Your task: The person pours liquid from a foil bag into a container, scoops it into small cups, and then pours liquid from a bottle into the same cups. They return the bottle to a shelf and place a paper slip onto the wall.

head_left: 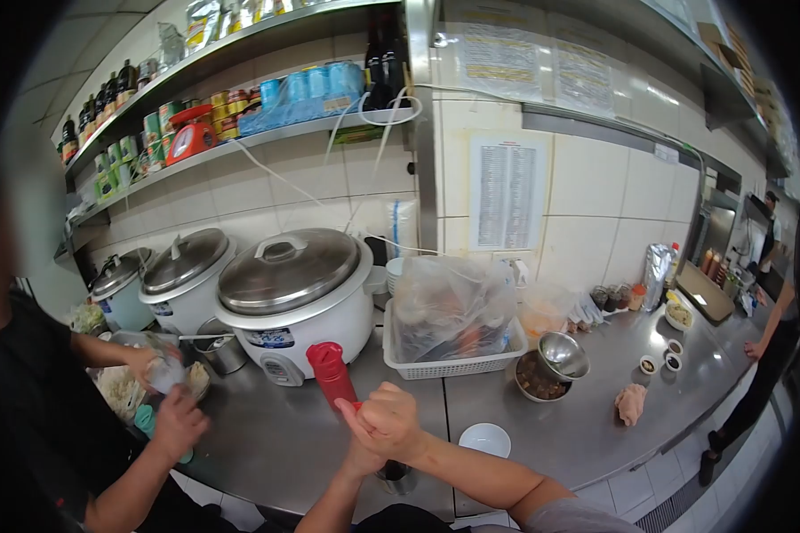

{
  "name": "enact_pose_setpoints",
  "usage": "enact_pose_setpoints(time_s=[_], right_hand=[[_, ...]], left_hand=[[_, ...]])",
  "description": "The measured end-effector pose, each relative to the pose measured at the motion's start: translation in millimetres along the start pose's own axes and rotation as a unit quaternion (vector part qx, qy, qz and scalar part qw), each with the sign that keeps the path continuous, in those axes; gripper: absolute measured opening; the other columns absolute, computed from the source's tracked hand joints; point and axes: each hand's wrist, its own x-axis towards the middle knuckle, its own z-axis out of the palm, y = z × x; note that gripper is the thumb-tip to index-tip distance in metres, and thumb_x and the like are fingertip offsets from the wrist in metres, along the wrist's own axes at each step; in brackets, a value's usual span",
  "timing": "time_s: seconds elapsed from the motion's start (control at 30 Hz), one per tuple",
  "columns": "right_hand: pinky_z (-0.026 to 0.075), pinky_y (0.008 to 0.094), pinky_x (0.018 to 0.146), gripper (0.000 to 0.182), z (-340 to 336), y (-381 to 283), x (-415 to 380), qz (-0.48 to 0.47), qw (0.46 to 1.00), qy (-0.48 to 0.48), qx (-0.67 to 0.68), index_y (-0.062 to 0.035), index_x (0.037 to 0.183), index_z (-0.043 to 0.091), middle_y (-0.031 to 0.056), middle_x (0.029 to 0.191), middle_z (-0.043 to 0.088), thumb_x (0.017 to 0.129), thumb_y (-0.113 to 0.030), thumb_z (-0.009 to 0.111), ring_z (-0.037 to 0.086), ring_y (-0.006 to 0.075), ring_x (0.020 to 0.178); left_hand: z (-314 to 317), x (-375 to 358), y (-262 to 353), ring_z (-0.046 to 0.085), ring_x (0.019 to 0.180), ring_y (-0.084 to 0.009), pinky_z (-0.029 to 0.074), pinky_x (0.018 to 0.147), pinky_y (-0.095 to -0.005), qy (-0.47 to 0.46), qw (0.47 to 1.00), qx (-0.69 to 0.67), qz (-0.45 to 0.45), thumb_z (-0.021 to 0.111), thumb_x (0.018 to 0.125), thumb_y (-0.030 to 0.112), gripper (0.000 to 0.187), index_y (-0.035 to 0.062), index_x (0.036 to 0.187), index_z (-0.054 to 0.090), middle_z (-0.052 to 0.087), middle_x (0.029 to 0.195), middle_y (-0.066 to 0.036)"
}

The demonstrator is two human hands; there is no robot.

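Observation:
My right hand (389, 421) is closed, its fingers curled, and overlaps my left hand (361, 455) in front of me. What the right hand holds, if anything, I cannot make out. The left hand's fingers are mostly hidden behind the right. A red bottle (332, 371) rises just beyond the hands, tilted in this view, and a thumb covers its lower end. Below the hands, partly hidden by the right wrist, shows a metal cup (398, 480). To the right of my right forearm lies a white bowl (485, 440).
Several rice cookers (292, 271) line the wall. A white basket (458, 366) holds a plastic bag. Metal bowls (564, 355), raw meat (630, 404) and small dishes (674, 362) sit on the steel counter. At left a person (180, 422) handles something pale; another stands far right.

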Motion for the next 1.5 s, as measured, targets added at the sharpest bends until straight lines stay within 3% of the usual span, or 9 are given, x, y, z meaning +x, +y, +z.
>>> enact_pose_setpoints(time_s=[0.2, 0.27, 0.33, 0.43, 0.63, 0.87, 1.03, 1.27, 1.5], right_hand=[[0.031, 0.0314, 0.046, 0.043, 10, 11, 5, -0.003, 0.989, 0.140, 0.035, -0.0102, 0.053, 0.034, 0.0020, 0.051, 0.038, 0.064, -0.009, 0.075, 0.038, 0.0205, 0.050], [0.030, 0.0278, 0.045, 0.043, -2, 15, -1, 0.222, 0.957, 0.102, 0.156, -0.0109, 0.054, 0.033, -0.0013, 0.053, 0.038, 0.076, -0.017, 0.070, 0.035, 0.0140, 0.048], [0.025, 0.0227, 0.042, 0.039, -2, 21, 6, 0.485, 0.750, 0.158, 0.421, -0.0118, 0.061, 0.034, -0.0056, 0.054, 0.038, 0.084, -0.022, 0.063, 0.031, 0.0042, 0.047], [0.023, 0.0219, 0.041, 0.034, -21, 52, 19, 0.485, 0.673, 0.150, 0.537, -0.0121, 0.066, 0.036, -0.0059, 0.054, 0.035, 0.082, -0.020, 0.065, 0.029, 0.0038, 0.046], [0.029, 0.0221, 0.048, 0.018, -93, 33, 86, 0.271, 0.922, -0.056, 0.271, -0.0063, 0.075, 0.045, -0.0041, 0.060, 0.039, 0.080, -0.007, 0.062, 0.035, 0.0049, 0.052], [0.039, 0.0240, 0.056, 0.013, -219, 17, -44, 0.374, 0.916, -0.100, 0.110, -0.0049, 0.082, 0.055, -0.0028, 0.068, 0.050, 0.082, -0.014, 0.063, 0.044, 0.0056, 0.061], [0.037, 0.0304, 0.049, 0.041, -373, -33, -171, 0.556, 0.798, -0.202, -0.114, -0.0029, 0.059, 0.051, 0.0066, 0.049, 0.044, 0.082, -0.036, 0.060, 0.044, 0.0146, 0.048], [0.048, 0.0381, 0.081, 0.044, -526, -107, -456, 0.775, 0.496, -0.200, -0.337, -0.0073, 0.096, 0.065, 0.0158, 0.090, 0.064, 0.072, -0.044, 0.064, 0.060, 0.0308, 0.091], [0.041, 0.0330, 0.091, 0.058, -546, -103, -358, 0.572, 0.797, -0.116, -0.155, -0.0044, 0.119, 0.052, 0.0150, 0.118, 0.054, 0.070, -0.026, 0.074, 0.053, 0.0284, 0.108]], left_hand=[[-37, -18, -61, 0.041, 0.101, -0.0186, 0.040, 0.083, -0.0311, -0.033, 0.987, 0.152, 0.032, 0.057, 0.083, 0.037, 0.098, 0.0093, 0.139, -0.019, 0.033, 0.120, -0.008], [-13, -2, -45, 0.051, 0.082, -0.0174, 0.045, 0.073, -0.0309, 0.029, 0.994, 0.090, 0.049, 0.060, 0.080, 0.034, 0.079, 0.0027, 0.137, 0.016, 0.049, 0.099, -0.010], [-31, -2, -47, 0.051, 0.063, -0.0163, 0.045, 0.061, -0.0302, -0.058, 0.988, -0.066, -0.126, 0.058, 0.079, 0.017, 0.035, 0.0012, 0.102, 0.037, 0.049, 0.075, -0.008], [-24, 3, -27, 0.048, 0.049, -0.0151, 0.045, 0.052, -0.0295, -0.073, 0.964, -0.141, -0.212, 0.056, 0.079, 0.008, 0.013, 0.0009, 0.082, 0.046, 0.046, 0.058, -0.006], [-14, 6, -4, 0.044, 0.045, -0.0135, 0.045, 0.050, -0.0292, -0.047, 0.968, -0.118, -0.215, 0.055, 0.079, 0.007, 0.014, 0.0018, 0.077, 0.043, 0.044, 0.056, -0.006], [-10, 12, 4, 0.053, 0.054, -0.0230, 0.047, 0.057, -0.0360, -0.099, 0.966, -0.101, -0.217, 0.059, 0.080, 0.010, 0.010, 0.0032, 0.077, 0.052, 0.054, 0.062, -0.010], [-2, -1, 23, 0.048, 0.054, -0.0170, 0.046, 0.057, -0.0324, -0.032, 0.974, -0.103, -0.199, 0.057, 0.081, 0.003, 0.008, 0.0032, 0.080, 0.049, 0.048, 0.063, -0.007], [39, -39, 103, 0.043, 0.041, -0.0128, 0.041, 0.055, -0.0263, 0.007, 0.984, -0.039, -0.172, 0.060, 0.077, 0.017, 0.021, 0.0048, 0.075, 0.043, 0.041, 0.048, -0.002], [188, -37, 177, 0.055, 0.039, -0.0164, 0.051, 0.058, -0.0317, -0.193, 0.938, -0.251, -0.143, 0.064, 0.072, 0.014, 0.019, 0.0083, 0.065, 0.047, 0.052, 0.044, -0.003]])
